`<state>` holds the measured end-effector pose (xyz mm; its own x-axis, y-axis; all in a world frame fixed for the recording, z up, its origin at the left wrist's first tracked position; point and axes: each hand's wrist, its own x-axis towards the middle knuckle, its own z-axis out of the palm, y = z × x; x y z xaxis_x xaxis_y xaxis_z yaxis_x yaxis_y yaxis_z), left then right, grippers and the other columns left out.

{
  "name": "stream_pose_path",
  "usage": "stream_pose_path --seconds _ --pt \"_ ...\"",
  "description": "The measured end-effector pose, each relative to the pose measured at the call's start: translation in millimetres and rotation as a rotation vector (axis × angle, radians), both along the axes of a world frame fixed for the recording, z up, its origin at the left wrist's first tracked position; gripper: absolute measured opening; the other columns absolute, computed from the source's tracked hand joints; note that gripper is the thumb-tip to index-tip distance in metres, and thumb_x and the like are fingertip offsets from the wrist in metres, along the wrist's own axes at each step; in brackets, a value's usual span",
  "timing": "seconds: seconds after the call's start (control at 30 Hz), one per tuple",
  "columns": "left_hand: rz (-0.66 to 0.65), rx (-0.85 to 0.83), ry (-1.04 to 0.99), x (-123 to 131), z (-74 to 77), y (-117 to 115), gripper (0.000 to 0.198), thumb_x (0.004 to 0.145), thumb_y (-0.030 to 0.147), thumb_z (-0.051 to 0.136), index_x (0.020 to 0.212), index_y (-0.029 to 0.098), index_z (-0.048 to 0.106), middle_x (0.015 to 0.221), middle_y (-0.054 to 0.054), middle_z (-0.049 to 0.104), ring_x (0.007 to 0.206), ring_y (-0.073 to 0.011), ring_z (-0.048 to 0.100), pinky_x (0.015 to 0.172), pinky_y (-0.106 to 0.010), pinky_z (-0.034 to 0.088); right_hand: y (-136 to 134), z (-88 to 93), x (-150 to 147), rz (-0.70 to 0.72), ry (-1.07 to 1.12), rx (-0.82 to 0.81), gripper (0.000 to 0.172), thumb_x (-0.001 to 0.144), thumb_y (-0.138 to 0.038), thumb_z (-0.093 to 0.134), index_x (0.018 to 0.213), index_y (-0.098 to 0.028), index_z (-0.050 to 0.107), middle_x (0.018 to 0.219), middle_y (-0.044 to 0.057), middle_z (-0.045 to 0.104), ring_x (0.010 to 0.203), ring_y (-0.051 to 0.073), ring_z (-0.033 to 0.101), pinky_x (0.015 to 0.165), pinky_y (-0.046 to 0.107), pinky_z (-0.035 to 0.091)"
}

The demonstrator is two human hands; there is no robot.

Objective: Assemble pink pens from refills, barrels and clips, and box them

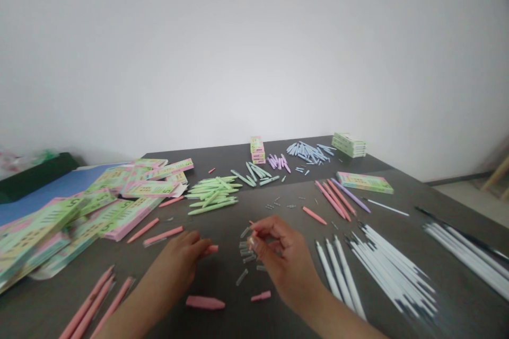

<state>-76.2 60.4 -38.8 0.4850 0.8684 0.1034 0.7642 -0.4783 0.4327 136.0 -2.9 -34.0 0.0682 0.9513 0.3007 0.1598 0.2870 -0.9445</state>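
Observation:
My left hand (pixel 186 257) is closed around a pink pen part (pixel 213 249); only its end shows past the fingertips. My right hand (pixel 284 257) pinches a small pink piece, mostly hidden by the fingers. Just beside and below those fingertips lie several short clear tubes (pixel 242 276). On the table between my forearms are a pink pen barrel (pixel 205 303) and a small pink pen tip piece (pixel 261 296). The hands are apart from each other.
Pink pens (pixel 91 302) and printed boxes (pixel 115 212) lie left. Green barrels (pixel 212 193), purple barrels (pixel 279 162) and blue barrels (pixel 308 151) are farther back. White refills (pixel 393 270) and white pens (pixel 340 270) lie right. Stacked boxes (pixel 349 144) stand at the back right.

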Motion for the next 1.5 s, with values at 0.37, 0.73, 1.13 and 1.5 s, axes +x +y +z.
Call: stream_pose_path --seconds 0.37,0.73,1.13,1.5 --pt "-0.158 0.306 0.581 20 9.9 -16 0.043 0.063 0.049 0.071 0.089 0.015 0.069 0.091 -0.017 0.065 0.087 -0.0344 0.056 0.081 -0.047 0.039 0 0.2 1 -0.016 -0.080 0.070 0.012 0.082 -0.018 0.053 0.091 -0.018 0.061 0.082 0.003 0.067 0.073 0.014 0.063 0.059 0.021 0.045" --pt "0.047 -0.031 -0.111 7 5.8 -15 0.028 0.088 0.038 0.043 0.087 0.020 0.064 0.070 -0.002 0.057 0.067 -0.0188 0.054 0.062 -0.028 0.039 3 -0.3 -3 0.025 0.209 -0.008 0.004 0.076 -0.020 0.063 0.079 -0.017 0.063 0.073 0.003 0.068 0.068 0.015 0.065 0.063 0.025 0.050" --pt "0.003 -0.744 -0.788 43 7.0 -47 0.042 0.074 0.058 0.058 0.075 0.016 0.059 0.054 0.002 0.053 0.046 -0.0081 0.039 0.044 -0.020 0.025 -6 2.5 -4 0.040 0.302 0.013 0.004 0.074 -0.019 0.067 0.079 -0.019 0.067 0.076 0.003 0.070 0.074 0.016 0.067 0.069 0.025 0.052" --pt "-0.042 -0.889 -0.941 44 1.8 -50 0.032 0.079 0.048 0.058 0.077 0.016 0.060 0.057 0.001 0.056 0.046 -0.0097 0.048 0.043 -0.020 0.037 -9 3.2 -7 0.051 0.023 0.139 0.008 0.079 -0.016 0.061 0.080 -0.019 0.069 0.074 0.003 0.068 0.073 0.016 0.064 0.070 0.028 0.051"
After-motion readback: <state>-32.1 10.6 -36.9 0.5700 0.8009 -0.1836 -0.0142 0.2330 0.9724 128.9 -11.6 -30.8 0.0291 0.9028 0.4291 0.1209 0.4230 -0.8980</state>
